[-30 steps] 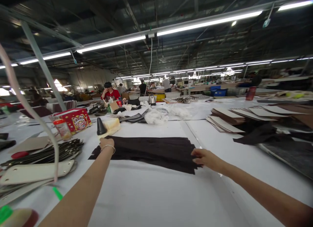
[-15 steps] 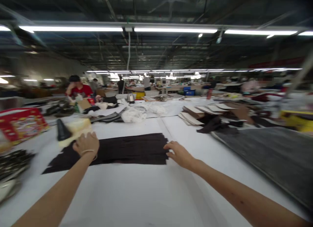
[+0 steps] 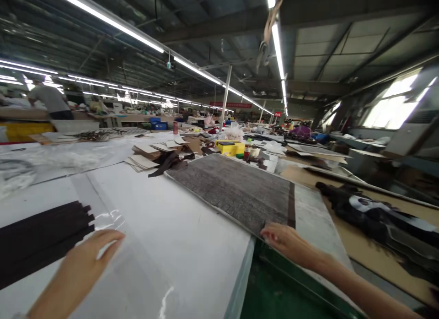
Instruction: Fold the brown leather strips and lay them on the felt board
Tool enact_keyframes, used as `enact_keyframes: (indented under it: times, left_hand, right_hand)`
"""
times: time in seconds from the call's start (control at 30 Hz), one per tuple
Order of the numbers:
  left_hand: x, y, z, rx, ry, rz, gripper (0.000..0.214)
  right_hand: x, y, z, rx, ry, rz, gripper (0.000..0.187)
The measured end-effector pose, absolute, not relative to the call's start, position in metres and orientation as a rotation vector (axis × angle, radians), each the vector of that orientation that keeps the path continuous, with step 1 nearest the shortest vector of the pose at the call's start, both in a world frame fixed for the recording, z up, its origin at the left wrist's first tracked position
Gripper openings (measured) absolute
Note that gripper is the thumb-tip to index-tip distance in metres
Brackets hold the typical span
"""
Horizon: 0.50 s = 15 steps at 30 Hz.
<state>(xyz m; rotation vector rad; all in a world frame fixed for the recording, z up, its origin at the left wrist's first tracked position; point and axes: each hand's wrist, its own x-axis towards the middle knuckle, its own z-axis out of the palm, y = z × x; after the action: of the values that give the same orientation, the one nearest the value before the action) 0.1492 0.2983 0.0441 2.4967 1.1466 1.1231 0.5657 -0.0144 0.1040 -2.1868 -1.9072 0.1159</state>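
Observation:
My left hand [image 3: 89, 251] hovers over the white tabletop [image 3: 161, 227], thumb and fingers apart, with nothing in it. Just left of it lies a stack of dark brown fabric strips [image 3: 41, 236] with uneven ends, cut off by the view's left edge. My right hand [image 3: 283, 239] is at the near corner of a grey, rough-surfaced board [image 3: 233, 186], fingers curled. Whatever those fingers grip is hidden. A dark brown strip [image 3: 291, 202] runs along the board's right side, down to my right hand.
Card pieces [image 3: 144, 154] and dark scraps [image 3: 168, 162] lie beyond the board. Behind it stand a yellow box [image 3: 229, 148] and a bottle [image 3: 247, 149]. Black material [image 3: 370, 213] covers brown card at right. A green surface [image 3: 274, 282] lies below the table edge. Clear plastic [image 3: 65, 159] is at left.
The view has swung right. My left hand has come off the fabric stack's left part and is now by its right end. My right hand has moved from that end to the grey board.

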Motion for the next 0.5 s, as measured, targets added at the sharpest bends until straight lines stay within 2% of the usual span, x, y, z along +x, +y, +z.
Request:
enact_keyframes:
  times: [0.07, 0.2, 0.33, 0.5]
  left_hand:
    - [0.203, 0.260, 0.051, 2.493, 0.862, 0.932, 0.032]
    - [0.300, 0.170, 0.072, 2.498, 0.513, 0.720, 0.029]
    - [0.375, 0.090, 0.080, 2.549, 0.102, 0.566, 0.048]
    - [0.442, 0.046, 0.060, 2.584, 0.001, 0.500, 0.070]
  right_hand:
    - [0.599, -0.055, 0.104, -2.273, -1.808, 0.080, 0.025]
    - [0.617, -0.103, 0.095, -2.342, -1.793, 0.087, 0.026]
    - [0.612, -0.112, 0.089, -2.308, -1.917, 0.047, 0.026]
    - [0.606, -0.108, 0.088, -2.344, -2.028, -0.134, 0.014]
